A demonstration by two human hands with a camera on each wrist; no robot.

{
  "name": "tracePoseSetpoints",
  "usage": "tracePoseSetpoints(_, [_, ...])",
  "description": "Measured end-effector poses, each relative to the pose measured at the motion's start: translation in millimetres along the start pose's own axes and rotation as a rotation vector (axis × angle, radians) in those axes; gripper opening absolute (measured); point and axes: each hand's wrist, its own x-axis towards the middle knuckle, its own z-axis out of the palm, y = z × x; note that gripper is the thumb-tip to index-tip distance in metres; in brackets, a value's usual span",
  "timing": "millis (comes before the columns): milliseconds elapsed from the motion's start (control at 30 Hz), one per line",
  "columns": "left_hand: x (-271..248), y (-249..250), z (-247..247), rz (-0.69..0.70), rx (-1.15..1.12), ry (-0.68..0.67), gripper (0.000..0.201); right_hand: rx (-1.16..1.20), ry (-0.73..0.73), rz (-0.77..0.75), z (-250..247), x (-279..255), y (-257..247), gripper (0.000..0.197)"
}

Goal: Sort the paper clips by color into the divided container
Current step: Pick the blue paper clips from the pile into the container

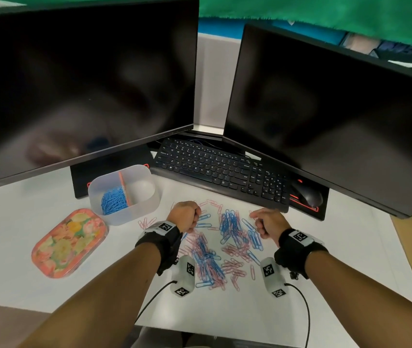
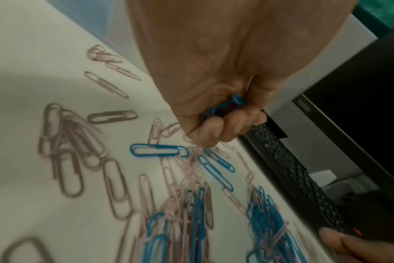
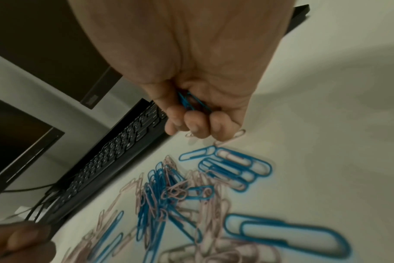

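A mixed heap of blue and pink paper clips [image 1: 222, 249] lies spread on the white desk between my two hands. My left hand [image 1: 188, 216] hovers over the heap's far left edge, its fingers curled round a few blue clips [image 2: 223, 108]. My right hand [image 1: 266, 222] is at the heap's right edge and grips blue clips [image 3: 189, 101] in its fist too. The clear divided container [image 1: 124, 193] stands to the far left of the heap; its left compartment holds blue clips [image 1: 113, 199], and its right compartment looks empty.
A flowered orange lid [image 1: 68, 243] lies left of the container. A black keyboard [image 1: 222, 173] runs behind the heap, with a mouse [image 1: 307, 193] to its right. Two dark monitors [image 1: 79, 84] overhang the back of the desk.
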Motion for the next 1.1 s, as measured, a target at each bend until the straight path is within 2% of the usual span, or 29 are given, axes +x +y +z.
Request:
tracePoseSetpoints(100, [2,-4,4,0.051,0.142,0.045,0.026,-0.228,0.004,-0.055,3,1,1,0.027])
tracePoseSetpoints(200, [3,-10,6,0.223,0.632,0.08,0.016,-0.496,0.075,-0.17,9,-1,2,0.027])
tracePoseSetpoints(267, [1,-14,6,0.302,0.967,0.041,0.019,-0.677,0.12,-0.238,13,-5,1,0.022])
tracePoseSetpoints(333, [0,-16,7,0.349,1.19,0.011,0.022,-0.864,0.147,-0.295,17,-8,2,0.019])
tracePoseSetpoints(467, [0,-16,10,0.339,1.302,0.019,0.023,-1.038,0.185,-0.301,23,-7,2,0.019])
tracePoseSetpoints(567, [0,-15,10,0.317,1.331,0.011,0.024,-1.053,0.132,-0.214,25,-4,-4,0.019])
tracePoseSetpoints(733, [-4,-15,7,0.37,1.223,0.048,0.019,-1.134,0.008,-0.134,26,1,-7,0.015])
tracePoseSetpoints(833, [-7,-13,-1,0.409,0.98,0.101,0.01,-1.135,-0.019,-0.17,26,-1,-8,0.019])
tracePoseSetpoints(1000, [-22,-5,-26,0.341,0.503,0.174,0.009,-0.738,-0.082,-0.287,44,-19,-36,0.025])
tracePoseSetpoints(1100, [-34,8,-46,0.243,0.102,0.143,0.029,-0.447,-0.242,-0.288,78,-32,-65,0.024])
